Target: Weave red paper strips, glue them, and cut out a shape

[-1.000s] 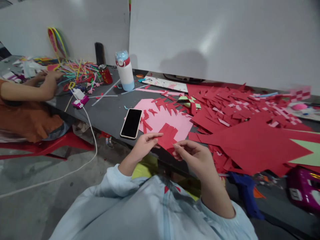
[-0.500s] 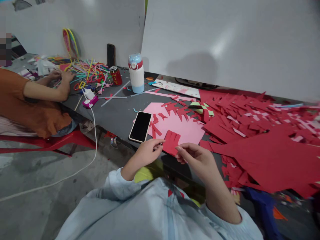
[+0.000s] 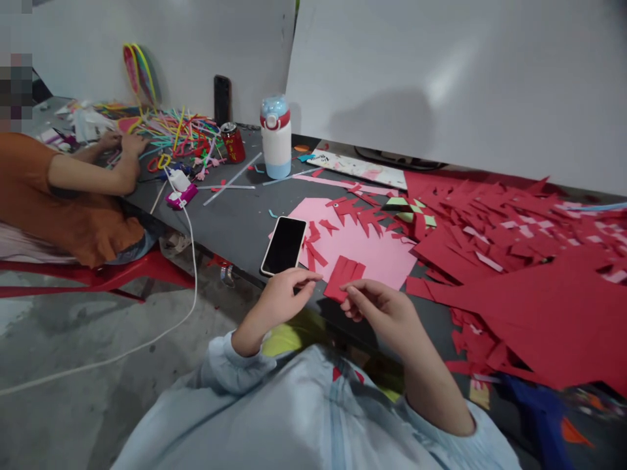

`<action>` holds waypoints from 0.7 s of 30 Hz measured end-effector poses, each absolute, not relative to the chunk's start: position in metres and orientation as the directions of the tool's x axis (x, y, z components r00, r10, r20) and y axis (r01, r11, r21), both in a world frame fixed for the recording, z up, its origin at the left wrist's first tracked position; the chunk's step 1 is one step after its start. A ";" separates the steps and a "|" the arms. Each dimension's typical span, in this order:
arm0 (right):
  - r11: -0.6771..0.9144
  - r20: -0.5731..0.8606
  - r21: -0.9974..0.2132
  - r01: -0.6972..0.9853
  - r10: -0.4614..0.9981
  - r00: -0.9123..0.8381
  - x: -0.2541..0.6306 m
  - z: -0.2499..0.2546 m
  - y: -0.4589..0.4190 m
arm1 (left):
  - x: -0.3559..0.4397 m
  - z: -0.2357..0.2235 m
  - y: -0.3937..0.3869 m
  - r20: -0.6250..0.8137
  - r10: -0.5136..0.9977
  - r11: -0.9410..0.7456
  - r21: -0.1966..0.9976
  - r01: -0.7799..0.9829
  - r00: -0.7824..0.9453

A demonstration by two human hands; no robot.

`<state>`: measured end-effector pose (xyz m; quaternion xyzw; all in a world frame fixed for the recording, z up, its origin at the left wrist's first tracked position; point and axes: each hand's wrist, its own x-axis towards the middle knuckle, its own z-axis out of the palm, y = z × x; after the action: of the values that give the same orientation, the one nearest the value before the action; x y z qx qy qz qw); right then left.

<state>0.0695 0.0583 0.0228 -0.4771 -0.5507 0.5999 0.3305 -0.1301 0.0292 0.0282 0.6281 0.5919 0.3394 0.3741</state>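
A small folded piece of red paper (image 3: 343,275) with parallel creases hangs over the front edge of the pink sheet. My right hand (image 3: 375,303) pinches its lower right corner between thumb and fingers. Just left of the paper, my left hand (image 3: 287,295) has its fingers stretched out with nothing visible in them, apart from the paper. A phone (image 3: 284,245) with a dark screen lies beyond my left fingers. On the pink sheet (image 3: 386,258) lie cut red strips and a red paper shape (image 3: 353,212) with jagged points.
A large pile of red paper (image 3: 529,300) covers the table's right side. A white bottle (image 3: 276,147) and a red can (image 3: 232,142) stand further back. To the left, another person (image 3: 73,189) works near colourful pipe cleaners (image 3: 181,130). A white cable (image 3: 193,287) hangs from the table edge.
My left fingers have come off the red paper and stretched out. My right hand still holds its corner. The view has shifted slightly, moving the table items rightward.
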 end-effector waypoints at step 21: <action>-0.243 -0.264 -0.964 0.108 0.923 -0.279 0.080 0.024 0.057 | -0.208 0.019 0.051 -0.006 0.980 0.088 0.909 0.408 -0.198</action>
<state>0.0798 0.0573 0.0239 -0.4992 -0.5165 0.6103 0.3339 -0.2078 0.0513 0.0189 0.5320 0.6525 0.4161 0.3437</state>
